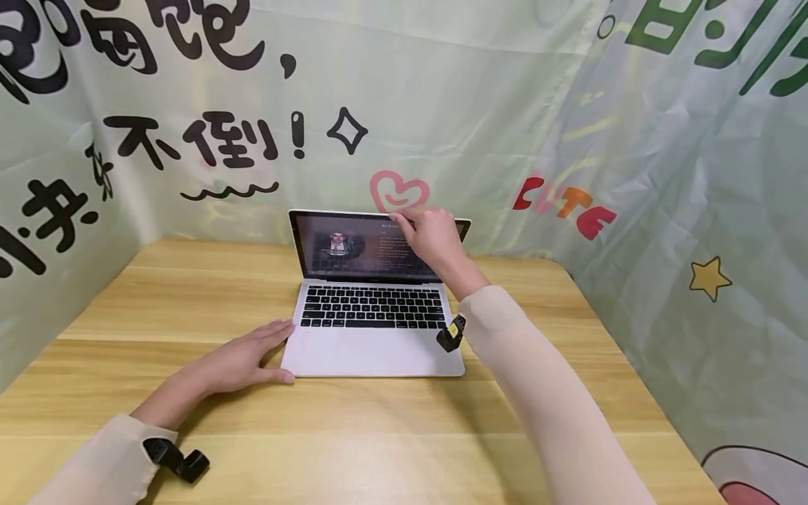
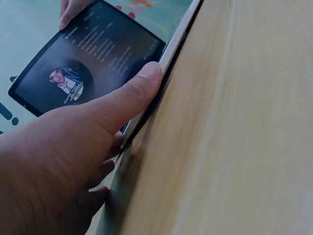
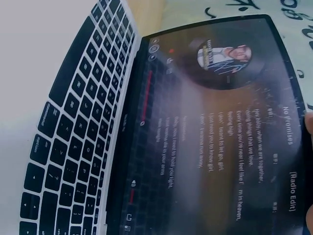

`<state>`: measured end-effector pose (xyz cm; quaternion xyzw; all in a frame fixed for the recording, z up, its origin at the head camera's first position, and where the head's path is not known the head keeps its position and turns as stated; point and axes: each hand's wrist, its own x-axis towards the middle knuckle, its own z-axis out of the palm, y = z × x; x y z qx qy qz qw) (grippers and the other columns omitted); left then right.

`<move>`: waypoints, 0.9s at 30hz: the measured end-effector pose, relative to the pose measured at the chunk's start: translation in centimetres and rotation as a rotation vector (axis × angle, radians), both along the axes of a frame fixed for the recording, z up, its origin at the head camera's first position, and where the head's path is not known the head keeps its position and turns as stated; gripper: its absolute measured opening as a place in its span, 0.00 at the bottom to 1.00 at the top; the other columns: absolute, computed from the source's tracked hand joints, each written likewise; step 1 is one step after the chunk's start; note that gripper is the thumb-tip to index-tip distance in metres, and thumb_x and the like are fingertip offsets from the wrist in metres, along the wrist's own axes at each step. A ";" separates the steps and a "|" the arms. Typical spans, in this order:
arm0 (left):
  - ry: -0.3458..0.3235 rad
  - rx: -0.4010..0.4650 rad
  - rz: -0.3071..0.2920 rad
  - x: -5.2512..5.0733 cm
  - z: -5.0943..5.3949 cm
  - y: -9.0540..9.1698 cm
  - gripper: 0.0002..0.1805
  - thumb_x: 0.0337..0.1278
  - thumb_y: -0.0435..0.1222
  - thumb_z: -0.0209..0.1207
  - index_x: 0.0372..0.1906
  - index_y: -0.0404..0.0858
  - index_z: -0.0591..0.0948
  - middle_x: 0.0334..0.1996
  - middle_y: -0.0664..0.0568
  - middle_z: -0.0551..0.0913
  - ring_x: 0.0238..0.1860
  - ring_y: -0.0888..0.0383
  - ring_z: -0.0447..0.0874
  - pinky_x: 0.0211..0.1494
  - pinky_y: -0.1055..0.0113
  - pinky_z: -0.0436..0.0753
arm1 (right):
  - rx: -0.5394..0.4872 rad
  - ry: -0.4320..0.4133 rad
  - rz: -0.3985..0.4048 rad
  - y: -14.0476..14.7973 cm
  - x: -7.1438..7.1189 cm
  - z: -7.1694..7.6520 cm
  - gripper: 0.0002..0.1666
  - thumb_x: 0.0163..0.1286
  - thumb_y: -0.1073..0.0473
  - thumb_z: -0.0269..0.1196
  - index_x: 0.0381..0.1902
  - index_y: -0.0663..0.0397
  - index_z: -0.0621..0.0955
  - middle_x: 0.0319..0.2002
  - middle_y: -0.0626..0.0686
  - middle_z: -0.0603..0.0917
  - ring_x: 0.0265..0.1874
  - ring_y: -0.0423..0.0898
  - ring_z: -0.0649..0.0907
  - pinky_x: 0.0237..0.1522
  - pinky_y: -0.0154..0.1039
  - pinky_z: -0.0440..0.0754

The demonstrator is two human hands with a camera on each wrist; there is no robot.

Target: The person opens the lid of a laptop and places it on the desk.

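Observation:
An unfolded silver laptop (image 1: 372, 359) sits on the wooden table, its lit screen (image 3: 234, 147) showing song lyrics and a round portrait. At the right part of the screen's top edge, my right hand (image 1: 434, 238) pinches the lid, thumb on the front and the other fingers mostly hidden behind it. My left hand (image 1: 236, 361) rests at the laptop's front left corner, fingers extended along the side. In the left wrist view, the left thumb (image 2: 142, 81) lies against the laptop's edge. Only bits of the right fingertips (image 3: 309, 122) show in the right wrist view.
The light wooden table (image 1: 379, 442) spreads around the laptop on all sides. Close behind it hangs a pale green printed cloth (image 1: 480, 133), which also runs along the left and right sides. Black wrist cameras are strapped over both sleeves (image 1: 536, 372).

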<state>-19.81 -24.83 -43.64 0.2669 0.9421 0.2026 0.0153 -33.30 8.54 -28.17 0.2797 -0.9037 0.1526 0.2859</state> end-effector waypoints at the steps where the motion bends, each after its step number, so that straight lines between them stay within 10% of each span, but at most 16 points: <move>1: 0.000 0.000 0.000 0.0 -0.1 0.0 0.57 0.51 0.68 0.57 0.74 0.31 0.60 0.74 0.38 0.58 0.73 0.39 0.54 0.72 0.44 0.57 | -0.009 0.003 -0.002 0.0 -0.2 -0.1 0.19 0.74 0.46 0.57 0.44 0.50 0.89 0.30 0.51 0.87 0.30 0.48 0.85 0.39 0.47 0.81; 18: -0.004 0.009 0.005 -0.4 0.0 0.3 0.57 0.50 0.69 0.56 0.74 0.33 0.60 0.74 0.40 0.57 0.73 0.40 0.54 0.72 0.44 0.57 | -0.080 0.276 -0.121 -0.9 -3.6 -1.4 0.19 0.75 0.47 0.57 0.41 0.53 0.88 0.41 0.51 0.89 0.45 0.50 0.85 0.54 0.46 0.79; 27: 0.009 0.005 0.012 0.0 -0.4 -0.1 0.57 0.50 0.70 0.55 0.74 0.32 0.60 0.74 0.40 0.58 0.73 0.40 0.55 0.71 0.44 0.58 | -0.088 0.242 -0.105 -1.6 -6.2 -1.6 0.20 0.74 0.46 0.57 0.43 0.52 0.88 0.42 0.50 0.88 0.48 0.49 0.84 0.49 0.49 0.81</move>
